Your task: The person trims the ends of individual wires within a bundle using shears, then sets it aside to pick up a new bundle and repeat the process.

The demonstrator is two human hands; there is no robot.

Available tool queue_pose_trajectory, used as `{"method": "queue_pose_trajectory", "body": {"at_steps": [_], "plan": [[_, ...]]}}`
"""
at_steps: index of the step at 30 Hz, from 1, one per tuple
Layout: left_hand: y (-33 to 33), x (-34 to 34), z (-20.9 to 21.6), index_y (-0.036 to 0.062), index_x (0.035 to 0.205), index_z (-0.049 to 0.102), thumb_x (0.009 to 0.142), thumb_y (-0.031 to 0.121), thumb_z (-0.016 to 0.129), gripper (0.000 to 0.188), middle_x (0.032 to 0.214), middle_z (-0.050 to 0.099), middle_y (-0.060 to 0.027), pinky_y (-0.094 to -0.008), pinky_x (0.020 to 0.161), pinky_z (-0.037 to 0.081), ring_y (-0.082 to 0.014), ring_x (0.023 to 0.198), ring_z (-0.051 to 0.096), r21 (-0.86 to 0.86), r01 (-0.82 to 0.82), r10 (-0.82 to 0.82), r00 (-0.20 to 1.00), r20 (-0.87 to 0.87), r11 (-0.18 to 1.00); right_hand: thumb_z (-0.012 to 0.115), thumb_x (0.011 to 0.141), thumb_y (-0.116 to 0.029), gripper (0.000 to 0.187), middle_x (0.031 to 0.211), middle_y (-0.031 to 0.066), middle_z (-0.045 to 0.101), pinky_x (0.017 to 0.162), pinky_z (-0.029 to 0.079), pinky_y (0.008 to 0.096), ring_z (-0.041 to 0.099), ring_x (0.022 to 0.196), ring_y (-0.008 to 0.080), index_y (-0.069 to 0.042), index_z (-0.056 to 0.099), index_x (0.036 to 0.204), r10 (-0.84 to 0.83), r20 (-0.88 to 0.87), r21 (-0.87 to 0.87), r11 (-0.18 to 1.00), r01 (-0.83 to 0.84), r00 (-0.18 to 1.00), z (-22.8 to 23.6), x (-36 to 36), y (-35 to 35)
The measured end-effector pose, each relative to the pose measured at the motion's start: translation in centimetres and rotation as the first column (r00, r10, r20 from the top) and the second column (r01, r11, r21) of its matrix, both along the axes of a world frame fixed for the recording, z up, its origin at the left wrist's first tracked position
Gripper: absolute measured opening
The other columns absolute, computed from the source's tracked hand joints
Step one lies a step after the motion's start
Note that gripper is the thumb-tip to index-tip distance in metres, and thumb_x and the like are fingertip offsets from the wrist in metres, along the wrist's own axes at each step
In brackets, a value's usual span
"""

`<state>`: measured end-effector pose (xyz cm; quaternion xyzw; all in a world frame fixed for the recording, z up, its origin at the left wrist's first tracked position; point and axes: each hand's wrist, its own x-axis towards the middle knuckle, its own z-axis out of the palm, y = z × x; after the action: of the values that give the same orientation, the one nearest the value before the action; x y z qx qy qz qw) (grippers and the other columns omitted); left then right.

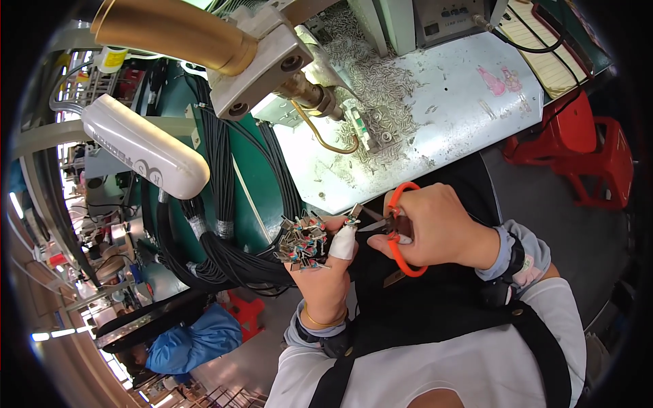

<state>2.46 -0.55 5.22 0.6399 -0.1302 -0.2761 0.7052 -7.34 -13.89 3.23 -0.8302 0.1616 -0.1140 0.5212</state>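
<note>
My left hand (pixel 321 289) is closed around a bunch of black cables (pixel 238 258). Their ends bristle with small metal connectors (pixel 303 243) and short red, blue and white wires. White wrapping (pixel 343 243) covers the left thumb, which presses one connector (pixel 354 215) apart from the rest. My right hand (pixel 442 228) grips orange-handled scissors (pixel 408 266), with fingers through the loops. The blades are parted and point left, close to that single connector; whether they touch it I cannot tell.
Ahead stands a bench machine with a brass-coloured cylinder (pixel 177 34) over a metal plate (pixel 449 115) strewn with small metal bits. A white lamp (pixel 146 146) hangs at left above green matting and more cables. Red stools (pixel 592 156) stand right. A person in blue (pixel 194 340) sits lower left.
</note>
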Motion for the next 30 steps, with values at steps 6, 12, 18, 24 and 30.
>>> {"method": "queue_pose_trajectory", "body": {"at_steps": [6,12,18,24,30], "plan": [[0.4,0.8,-1.6,-0.002,0.091,0.048,0.077,-0.001,0.054,0.015,0.055,0.042,-0.0032,-0.0227,0.041,0.027,-0.0086,0.043,0.035,0.066,0.042,-0.061,0.948,0.313,0.997,0.07,0.067,-0.033,0.037,0.046,0.0058,0.05,0.04,0.039,0.0315,0.053,0.043,0.0267,-0.004,0.048,0.059,-0.063,-0.02,-0.144,0.988,0.059,0.998,-1.2,0.5,1.3],[-1.5,1.2,-0.1,-0.0004,0.09,0.048,0.078,0.001,0.055,0.014,0.055,0.04,-0.0015,-0.0224,0.041,0.026,-0.0081,0.043,0.032,0.083,0.088,-0.092,0.995,0.034,0.993,0.062,0.078,-0.025,0.033,0.044,0.0078,0.046,0.039,0.038,0.0295,0.048,0.038,0.0223,-0.002,0.047,0.06,0.018,-0.004,0.108,0.994,-0.018,1.0,-2.3,0.5,1.0],[-4.7,5.1,-1.7,-0.0007,0.09,0.053,0.077,0.0,0.057,0.013,0.062,0.045,-0.0012,-0.021,0.042,0.028,-0.0069,0.045,0.035,-0.151,0.199,-0.245,0.878,-0.412,0.968,0.056,0.083,-0.017,0.024,0.047,0.0047,0.046,0.039,0.037,0.0236,0.046,0.038,0.0116,0.0,0.047,0.068,-0.079,-0.102,0.808,0.575,0.129,0.992,-1.5,0.4,-0.1],[-7.6,6.2,-2.3,-0.0004,0.092,0.052,0.078,0.002,0.055,0.014,0.06,0.043,-0.0008,-0.0213,0.041,0.025,-0.0062,0.043,0.03,-0.103,0.234,-0.256,0.867,-0.427,0.967,0.052,0.084,-0.013,0.016,0.056,0.0018,0.049,0.04,0.036,0.0203,0.044,0.043,0.0062,0.001,0.048,0.078,-0.364,0.049,0.59,0.762,0.267,0.93,-0.8,3.7,-4.0],[-7.7,6.8,-2.0,-0.002,0.094,0.052,0.077,0.004,0.056,0.018,0.06,0.043,-0.0004,-0.0212,0.041,0.025,-0.0061,0.044,0.03,-0.032,0.265,-0.256,0.884,-0.391,0.964,0.049,0.085,-0.011,0.014,0.057,0.0015,0.049,0.041,0.036,0.0207,0.045,0.045,0.0061,0.002,0.05,0.08,-0.306,0.038,0.503,0.829,0.246,0.951,-1.2,5.1,-5.3]]}}
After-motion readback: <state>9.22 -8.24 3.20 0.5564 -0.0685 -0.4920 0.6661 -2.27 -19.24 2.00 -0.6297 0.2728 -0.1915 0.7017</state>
